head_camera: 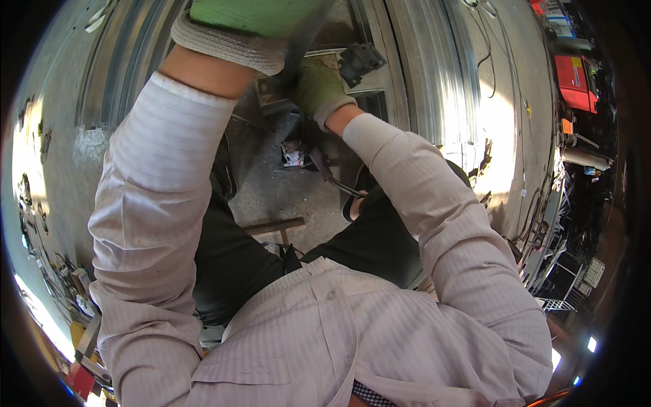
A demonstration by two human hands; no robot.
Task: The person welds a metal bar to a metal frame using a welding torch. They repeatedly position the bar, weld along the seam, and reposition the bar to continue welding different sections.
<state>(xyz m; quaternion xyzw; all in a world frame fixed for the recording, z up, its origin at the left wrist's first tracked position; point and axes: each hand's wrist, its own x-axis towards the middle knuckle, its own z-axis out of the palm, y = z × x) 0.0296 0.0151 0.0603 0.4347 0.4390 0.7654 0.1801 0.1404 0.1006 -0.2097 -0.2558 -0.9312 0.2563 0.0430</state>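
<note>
My left hand (244,25), in a green-coated knit work glove, is raised close to the camera at the top. Its fingers run out of the picture, so its grip cannot be seen. A dark, blurred object beside it partly covers the view between the hands. My right hand (320,86), gloved alike, is lower, at a metal frame (379,84); its fingers are hidden behind that dark object. Just right of it a black bracket-like part (361,62) rests on the frame. Beneath the hands, a dark tool handle with a cable (320,163) lies near a small, worn box-like piece (293,153).
Long metal profiles (432,66) run along the right, with more metal profiles (129,61) at the left. A T-shaped metal piece (274,226) lies on the floor between my legs. Cables trail at the right, near a red machine (574,84).
</note>
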